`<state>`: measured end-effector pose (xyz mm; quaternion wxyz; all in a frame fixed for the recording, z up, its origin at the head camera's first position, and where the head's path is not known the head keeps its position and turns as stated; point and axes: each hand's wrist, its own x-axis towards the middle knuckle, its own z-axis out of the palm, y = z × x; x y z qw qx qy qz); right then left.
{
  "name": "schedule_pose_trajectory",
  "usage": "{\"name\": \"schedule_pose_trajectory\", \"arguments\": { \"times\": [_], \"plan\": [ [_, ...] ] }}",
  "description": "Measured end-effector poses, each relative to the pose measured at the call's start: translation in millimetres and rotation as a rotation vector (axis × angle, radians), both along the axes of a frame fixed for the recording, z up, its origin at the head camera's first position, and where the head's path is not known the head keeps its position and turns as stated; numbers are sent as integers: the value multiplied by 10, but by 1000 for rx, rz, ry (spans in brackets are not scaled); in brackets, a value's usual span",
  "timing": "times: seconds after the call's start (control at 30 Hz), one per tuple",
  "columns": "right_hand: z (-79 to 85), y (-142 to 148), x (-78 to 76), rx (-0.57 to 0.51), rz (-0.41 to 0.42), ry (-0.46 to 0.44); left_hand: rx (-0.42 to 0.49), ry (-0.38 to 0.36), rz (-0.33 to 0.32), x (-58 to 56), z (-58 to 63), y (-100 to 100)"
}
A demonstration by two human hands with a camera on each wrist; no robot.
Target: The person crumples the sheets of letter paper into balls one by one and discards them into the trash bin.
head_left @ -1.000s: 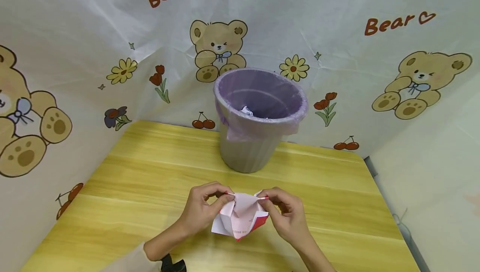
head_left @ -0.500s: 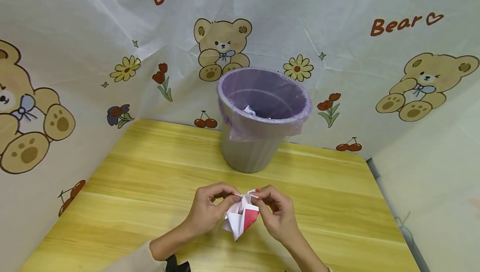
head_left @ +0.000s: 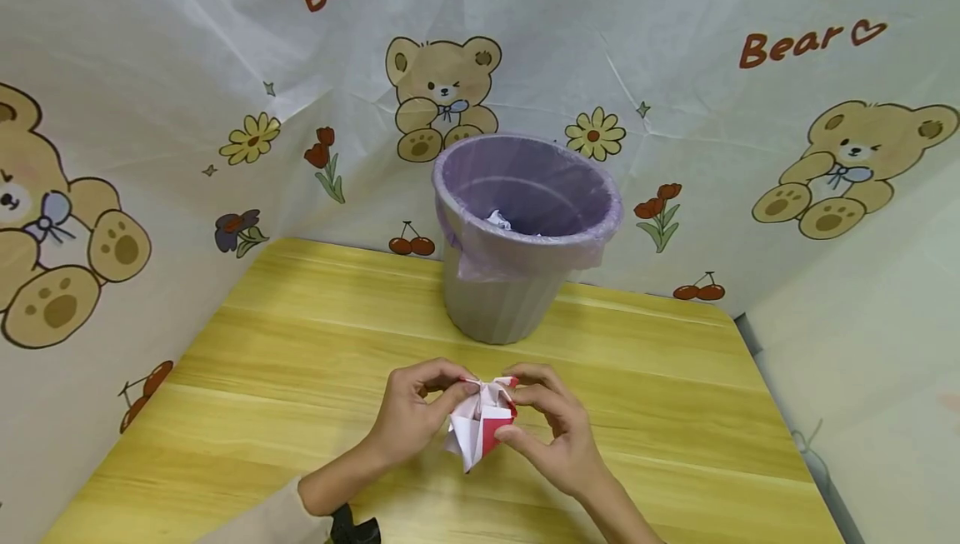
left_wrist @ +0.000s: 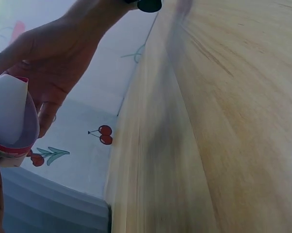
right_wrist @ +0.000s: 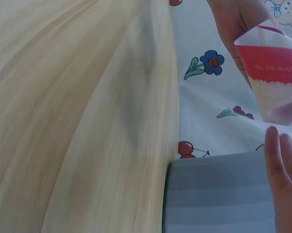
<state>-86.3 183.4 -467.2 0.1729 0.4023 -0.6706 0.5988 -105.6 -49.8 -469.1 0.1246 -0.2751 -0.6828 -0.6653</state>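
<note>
Between both hands is a folded paper [head_left: 474,429], white and pale pink with a red printed outer panel. Its folds are gathered at the top and come to a point at the bottom. My left hand [head_left: 411,407] pinches the upper left corner between thumb and fingers. My right hand [head_left: 558,434] holds the right side, its thumb on the red panel and its fingers at the upper right edge. In the right wrist view, the paper [right_wrist: 277,65] shows a red band with white lettering. The left wrist view shows its curved, open pocket [left_wrist: 10,111].
A grey bin [head_left: 495,302] with a purple liner [head_left: 517,257] stands beyond the hands, with crumpled white paper [head_left: 498,221] inside. Under everything lies a wood-grain table [head_left: 300,377]. A bear-patterned sheet [head_left: 525,11] hangs behind. A black strap [head_left: 354,529] sits by the left forearm.
The paper's open top has been drawn together and it is narrower. Both hands have come closer. The right thumb has shifted down from the top corner onto the red panel.
</note>
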Motion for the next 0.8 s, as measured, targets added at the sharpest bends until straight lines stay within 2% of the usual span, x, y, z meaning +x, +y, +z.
{"name": "schedule_pose_trajectory", "arguments": {
  "times": [0.23, 0.33, 0.5, 0.6, 0.8],
  "plan": [
    [14, -14, 48, 17, 5, -103, 14, -18, 2, 7, 14, -8],
    [-4, -43, 38, 9, -2, -118, 19, -14, -11, 17, -5, -6],
    [-21, -64, -38, -51, 21, -43, 11, -1, -78, 43, -19, 10],
    [-9, -53, -79, -65, 27, 14, 17, -11, -89, 44, -7, 15],
    [-3, -47, -115, -54, 46, 26, 18, -18, -111, 37, -11, -17]
  ]
}}
